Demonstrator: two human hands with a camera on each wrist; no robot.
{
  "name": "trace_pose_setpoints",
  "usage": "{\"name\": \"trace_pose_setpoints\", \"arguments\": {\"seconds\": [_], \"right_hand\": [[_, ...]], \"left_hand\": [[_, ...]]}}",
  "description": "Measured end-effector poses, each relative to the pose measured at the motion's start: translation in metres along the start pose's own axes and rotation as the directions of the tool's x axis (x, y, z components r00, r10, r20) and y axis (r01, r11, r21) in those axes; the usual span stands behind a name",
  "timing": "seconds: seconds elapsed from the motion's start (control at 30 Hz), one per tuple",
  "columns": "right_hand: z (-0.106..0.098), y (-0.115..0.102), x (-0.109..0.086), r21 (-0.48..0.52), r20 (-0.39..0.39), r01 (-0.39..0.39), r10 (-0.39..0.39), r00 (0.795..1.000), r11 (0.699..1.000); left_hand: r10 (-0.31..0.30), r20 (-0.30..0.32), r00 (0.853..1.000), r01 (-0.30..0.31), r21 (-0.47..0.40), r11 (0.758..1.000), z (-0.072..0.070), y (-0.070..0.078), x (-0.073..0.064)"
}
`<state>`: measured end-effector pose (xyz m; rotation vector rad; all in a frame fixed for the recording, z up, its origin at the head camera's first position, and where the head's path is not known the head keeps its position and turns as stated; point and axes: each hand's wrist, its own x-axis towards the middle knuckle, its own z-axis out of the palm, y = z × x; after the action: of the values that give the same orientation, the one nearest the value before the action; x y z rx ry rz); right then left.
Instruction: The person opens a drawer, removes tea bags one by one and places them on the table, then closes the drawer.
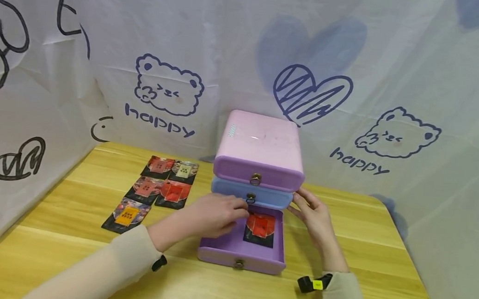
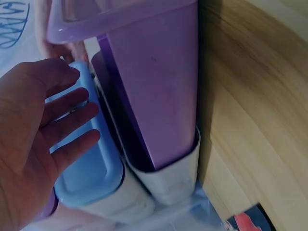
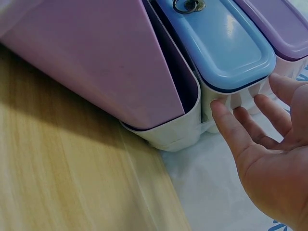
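Observation:
A small cabinet of three stacked drawers stands on the table, its casing (image 1: 261, 135) pale pink on top. The lowest, purple drawer (image 1: 240, 260) is pulled out and holds a black and red packet (image 1: 260, 229). Above it, the blue drawer (image 1: 228, 190) is closed. My left hand (image 1: 218, 215) is in front of it, loosely bent fingers by its ring pull (image 1: 251, 198); in the left wrist view they are spread before the blue front (image 2: 91, 168). With its fingertips, my right hand (image 1: 316, 217) touches the cabinet's right side, level with the blue drawer (image 3: 231, 53).
Left of the cabinet, several flat packets (image 1: 142, 189) lie in two columns on the wooden table (image 1: 332, 248). The top purple drawer (image 1: 238, 170) is closed. A white printed cloth (image 1: 238, 52) hangs close behind the cabinet and along the sides.

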<state>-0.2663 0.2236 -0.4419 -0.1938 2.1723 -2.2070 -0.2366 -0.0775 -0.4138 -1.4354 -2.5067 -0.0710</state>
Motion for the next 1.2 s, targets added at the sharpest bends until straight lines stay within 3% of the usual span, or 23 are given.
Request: {"name": "trace_pose_setpoints", "arguments": {"seconds": [0.17,0.33,0.67,0.8,1.2], "right_hand": [[0.0,0.002,0.0,0.007,0.0,0.007,-0.007,1.0,1.0],[-0.001,0.003,0.001,-0.005,0.006,0.017,-0.017,1.0,1.0],[-0.002,0.003,0.001,-0.04,0.005,0.024,-0.023,1.0,0.999],[-0.002,0.003,0.0,-0.045,0.006,0.016,-0.015,1.0,0.999],[-0.001,0.001,0.001,-0.034,-0.002,0.012,-0.012,1.0,0.999]], "left_hand": [[0.059,0.05,0.997,-0.06,0.007,0.998,0.011,0.002,0.016],[0.071,0.154,0.985,-0.079,0.046,0.996,0.017,0.005,0.028],[-0.012,0.368,0.93,-0.048,0.154,0.987,0.023,0.011,0.043],[-0.017,0.399,0.917,-0.049,0.155,0.987,0.026,0.012,0.048],[-0.028,0.425,0.905,-0.047,0.163,0.986,0.034,0.015,0.057]]}}
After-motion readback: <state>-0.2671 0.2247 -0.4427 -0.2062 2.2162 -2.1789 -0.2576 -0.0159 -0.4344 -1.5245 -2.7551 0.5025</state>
